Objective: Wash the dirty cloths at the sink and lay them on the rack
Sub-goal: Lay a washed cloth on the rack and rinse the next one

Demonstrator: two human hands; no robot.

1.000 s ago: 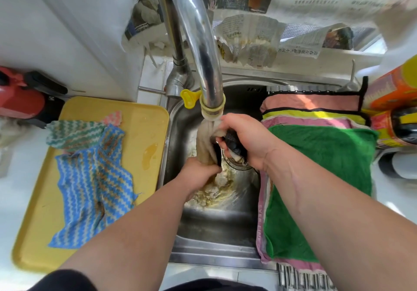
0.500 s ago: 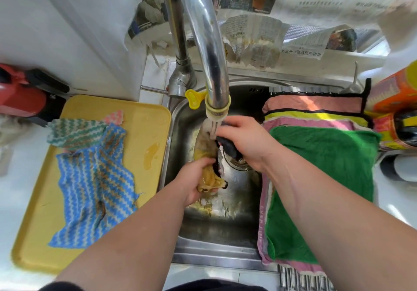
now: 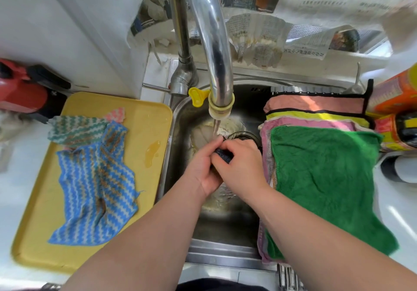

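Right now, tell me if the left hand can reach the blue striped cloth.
Likely yes, once freed: the left hand grips a dark cloth, but the blue striped cloth lies uncovered beside the sink.

Single head-worn wide-angle view, facing steeply down and forward, close over the sink (image 3: 223,251). Faucet (image 3: 209,31) looms top centre; counter (image 3: 11,189) fills both sides of the frame.

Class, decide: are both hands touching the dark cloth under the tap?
Touching. The head view shows the left hand and right hand gripping the dark cloth between them, no gap visible.
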